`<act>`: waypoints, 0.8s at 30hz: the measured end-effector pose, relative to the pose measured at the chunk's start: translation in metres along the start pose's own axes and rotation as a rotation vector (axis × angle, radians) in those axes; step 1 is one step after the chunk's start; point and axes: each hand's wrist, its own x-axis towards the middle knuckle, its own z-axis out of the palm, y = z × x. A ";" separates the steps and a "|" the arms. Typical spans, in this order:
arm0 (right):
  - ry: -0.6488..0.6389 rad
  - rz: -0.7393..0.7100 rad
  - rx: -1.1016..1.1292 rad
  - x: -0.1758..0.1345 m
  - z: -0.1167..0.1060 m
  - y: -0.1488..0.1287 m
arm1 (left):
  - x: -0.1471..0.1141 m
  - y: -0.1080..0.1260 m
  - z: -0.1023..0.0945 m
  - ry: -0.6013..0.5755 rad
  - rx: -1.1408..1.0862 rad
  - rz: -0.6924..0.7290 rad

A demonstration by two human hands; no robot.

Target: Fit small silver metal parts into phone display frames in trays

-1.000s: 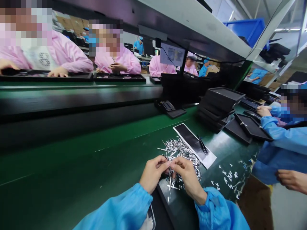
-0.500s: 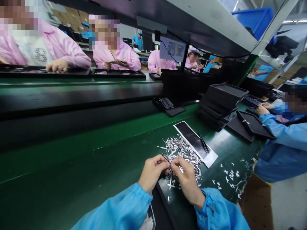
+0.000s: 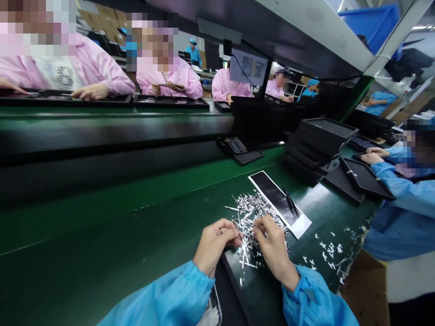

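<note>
A loose pile of small silver and white strips (image 3: 249, 206) lies on the green bench. At its left edge, my left hand (image 3: 219, 240) is closed in a pinch; what the fingertips hold is too small to make out. My right hand (image 3: 272, 242) is over the right side of the pile, thumb and fingers pinched together, and I cannot make out what is in them. A gap separates the two hands. Behind the pile lies a white-edged sheet with a black face (image 3: 272, 192), and dark tweezers (image 3: 291, 204) rest on it.
A black tray (image 3: 234, 290) lies below my left hand. Stacked black trays (image 3: 316, 145) stand at the back right. White scraps (image 3: 329, 253) are scattered near the right edge. A co-worker in a blue sleeve (image 3: 401, 185) sits to the right; others in pink work across the bench.
My hands, together over the pile before, have come apart. The right hand has moved right and slightly up; the left has stayed nearly in place. The camera view has shifted a little.
</note>
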 end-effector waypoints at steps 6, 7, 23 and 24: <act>-0.199 0.008 0.140 -0.005 0.002 -0.011 | -0.001 -0.001 0.000 0.021 0.141 0.132; -0.219 0.036 0.174 -0.005 0.003 -0.011 | -0.002 -0.001 0.000 0.023 0.191 0.172; -0.441 0.316 0.661 -0.015 0.013 -0.019 | -0.046 -0.003 -0.032 -0.056 1.102 1.160; -0.440 0.308 0.661 -0.017 0.013 -0.019 | -0.049 0.000 -0.034 -0.073 1.077 1.072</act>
